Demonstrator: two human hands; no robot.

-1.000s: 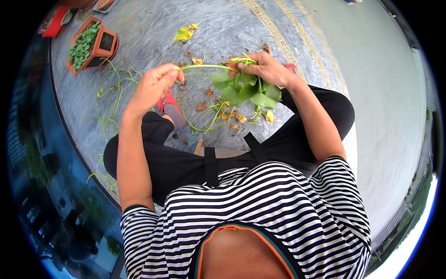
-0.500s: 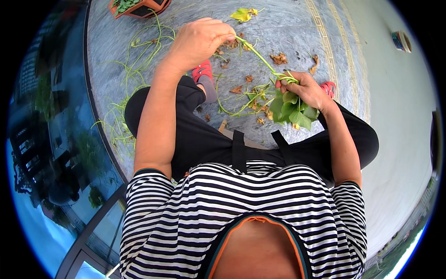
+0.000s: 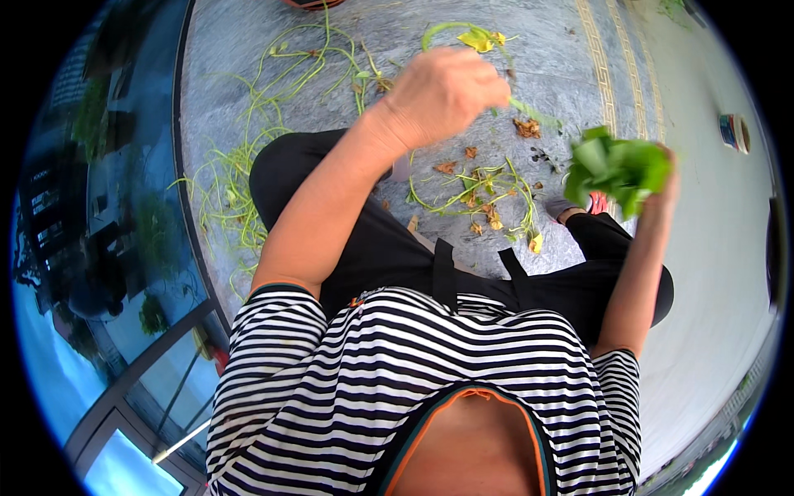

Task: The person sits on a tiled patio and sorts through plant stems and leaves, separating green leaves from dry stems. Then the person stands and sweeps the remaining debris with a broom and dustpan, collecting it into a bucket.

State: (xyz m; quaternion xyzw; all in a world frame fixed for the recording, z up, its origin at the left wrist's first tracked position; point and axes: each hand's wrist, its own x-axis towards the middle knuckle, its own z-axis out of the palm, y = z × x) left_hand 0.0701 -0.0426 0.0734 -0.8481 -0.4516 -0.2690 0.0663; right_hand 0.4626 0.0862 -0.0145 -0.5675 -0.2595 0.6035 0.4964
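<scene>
My left hand is raised over the floor, its fingers closed on a thin green vine stem. The stem is blurred and trails out past the fingertips; another green length curves above the knuckles. Off to the right, my right hand grips a bunch of green leaves, which hides most of its fingers. A gap separates the leaf bunch from the stem. Below and between my hands, a tangle of thin vines with withered leaves lies on the grey floor.
More stripped-looking vines lie heaped at the left beside a dark glass panel. A yellow leaf and brown dry leaves are scattered ahead. A planter's rim shows at the top. A tape roll rests far right.
My hands have come apart: the right swung up and rightward with the leaves, and the stem no longer stretches between both hands. My left hand shifted right in the picture as the view moved.
</scene>
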